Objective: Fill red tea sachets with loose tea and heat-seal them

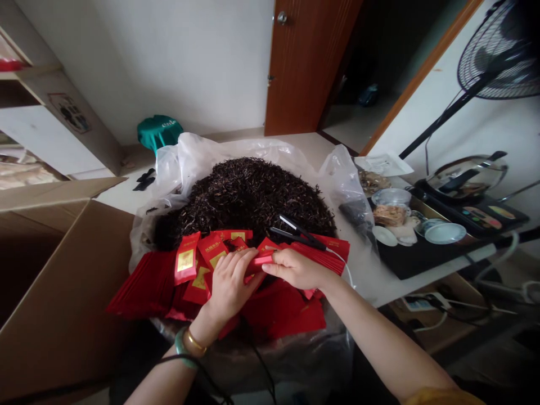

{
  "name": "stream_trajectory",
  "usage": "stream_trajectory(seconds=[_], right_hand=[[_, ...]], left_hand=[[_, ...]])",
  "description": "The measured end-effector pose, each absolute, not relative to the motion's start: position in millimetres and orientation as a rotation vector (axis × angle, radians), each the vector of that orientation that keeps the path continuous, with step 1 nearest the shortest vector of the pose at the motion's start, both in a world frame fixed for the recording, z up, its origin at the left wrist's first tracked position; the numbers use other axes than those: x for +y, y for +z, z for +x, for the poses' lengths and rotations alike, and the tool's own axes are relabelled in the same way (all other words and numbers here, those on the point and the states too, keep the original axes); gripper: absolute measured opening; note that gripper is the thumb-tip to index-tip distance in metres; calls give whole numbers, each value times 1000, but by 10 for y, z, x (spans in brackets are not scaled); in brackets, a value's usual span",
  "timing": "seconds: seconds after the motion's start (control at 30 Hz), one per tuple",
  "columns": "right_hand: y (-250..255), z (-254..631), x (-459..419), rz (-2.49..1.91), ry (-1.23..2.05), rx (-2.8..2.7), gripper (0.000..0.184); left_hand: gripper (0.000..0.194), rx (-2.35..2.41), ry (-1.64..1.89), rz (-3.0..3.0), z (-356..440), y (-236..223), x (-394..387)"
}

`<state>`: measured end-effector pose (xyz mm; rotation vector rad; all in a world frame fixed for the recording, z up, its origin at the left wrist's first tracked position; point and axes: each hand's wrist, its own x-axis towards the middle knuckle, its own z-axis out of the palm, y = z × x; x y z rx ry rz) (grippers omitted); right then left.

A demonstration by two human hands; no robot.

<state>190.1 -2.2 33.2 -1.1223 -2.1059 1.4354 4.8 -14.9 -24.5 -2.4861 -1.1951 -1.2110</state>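
No wording can be read for certain. The red packets (187,259) carry gold rectangular labels with printed marks too small to make out. White lettering on the green cloth (160,130) is blurred and wrinkled, and the dark printed emblem on the beige panel (68,112) stays illegible. The sheet of paper (383,164) shows only faint print.

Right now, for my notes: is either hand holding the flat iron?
No, left hand and right hand hold a red packet; the flat iron lies apart.
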Motion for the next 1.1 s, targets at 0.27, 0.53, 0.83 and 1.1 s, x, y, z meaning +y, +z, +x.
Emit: stream_trajectory(seconds=[0.27, 0.53, 0.83, 1.1], right_hand=[[251, 1877, -1, -1133, 1415, -2041, 31], [244, 1834, -10, -1335, 1317, -1963, 44], [168, 1756, -18, -1240, 1318, -1744, 37], [137, 1747, -3, -1262, 1291, -1746, 40]], left_hand=[[34, -1161, -1225, -2552, 54, -302, -163], [35, -1214, -1103, -2296, 96, -332, -182], [28, -1255, -1077, -2291, 72, -263, -194], [30, -1236, -1135, -2348, 76, -302, -205]])
